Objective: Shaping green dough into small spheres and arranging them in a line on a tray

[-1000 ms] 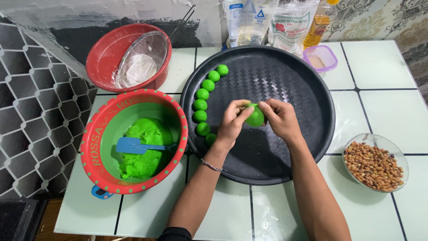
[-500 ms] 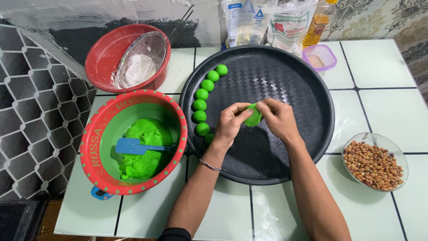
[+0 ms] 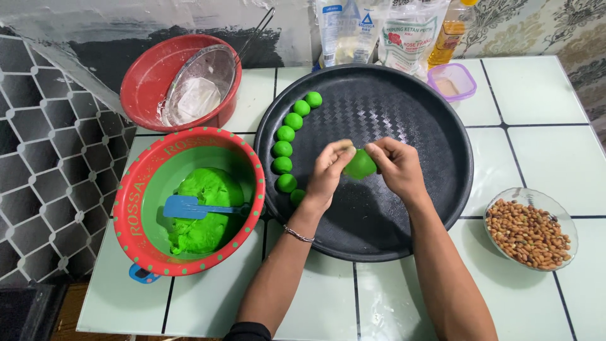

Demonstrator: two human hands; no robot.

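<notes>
Head view: both hands pinch a green dough piece [image 3: 361, 164] above the middle of the round black tray [image 3: 435, 107]. Rounder a second ago, it now looks pressed flatter between the fingertips. The left hand [image 3: 329, 172] and right hand [image 3: 396, 165] meet, wrists low, forearms angled in from the near edge. Finished green balls [image 3: 285, 134] curve along the tray's left; a red bowl of dough [image 3: 189, 252] sits farther left.

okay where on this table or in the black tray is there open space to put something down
Most of the black tray is bare right of the green dough balls curving along its left rim. Bare tiles lie right of the tray, above the peanut bowl, and along the near edge. It is crowded at left, with the dough bowl and red bowl, and among the back packages.
</notes>
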